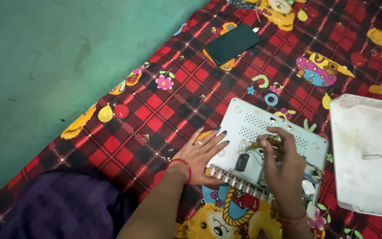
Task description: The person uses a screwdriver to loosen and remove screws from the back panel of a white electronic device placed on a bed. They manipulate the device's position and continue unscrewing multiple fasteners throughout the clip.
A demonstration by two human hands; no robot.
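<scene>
Under the right hand (284,166) lies the opened white device (261,146), screwdriver (268,141) gripped

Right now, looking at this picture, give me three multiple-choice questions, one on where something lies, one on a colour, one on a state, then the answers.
1. Where does the dark phone lie?
A. on the checked blanket, beyond the white device
B. on the green floor
C. inside the white lid

2. What colour is the bangle on the left wrist?
A. blue
B. red
C. white

3. What is the right hand doing?
A. resting flat and empty
B. holding the phone
C. holding a small brass-coloured tool over the open device

Answers:
1 A: the phone sits on the red and black blanket, farther from the person than the white device.
2 B: a red ring circles the wrist of the left hand, which lies flat at the device's edge.
3 C: its fingers pinch the tool above the device's exposed inside.
</scene>
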